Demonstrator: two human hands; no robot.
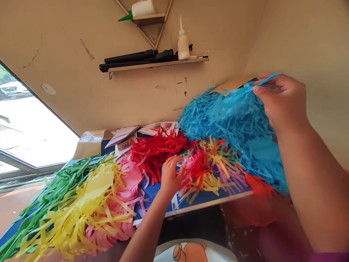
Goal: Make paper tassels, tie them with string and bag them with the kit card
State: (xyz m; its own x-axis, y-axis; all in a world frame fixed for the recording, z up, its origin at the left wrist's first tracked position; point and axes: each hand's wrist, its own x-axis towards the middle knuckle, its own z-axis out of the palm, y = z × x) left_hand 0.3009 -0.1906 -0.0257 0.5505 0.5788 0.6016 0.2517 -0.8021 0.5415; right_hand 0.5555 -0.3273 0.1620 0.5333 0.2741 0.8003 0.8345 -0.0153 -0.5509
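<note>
In the head view, my right hand (286,102) is raised at the right. It pinches a strip of light blue tissue-paper fringe (242,92), which hangs above a large heap of blue fringe (218,112). My left hand (172,173) is over the middle of the blue table, fingers stretched out and thumb apart. Nothing shows in its grasp. Close to its fingertips lie red paper fringe (155,149) and a mixed pile of red, yellow, pink and purple strips (207,163).
Green (68,178), yellow (87,203) and pink fringe (131,182) cover the table's left side. Orange fringe (261,187) overhangs its right front edge. Printed papers (122,136) lie along the wall. Above, a shelf (158,65) carries a white glue bottle (183,45). A window is at left.
</note>
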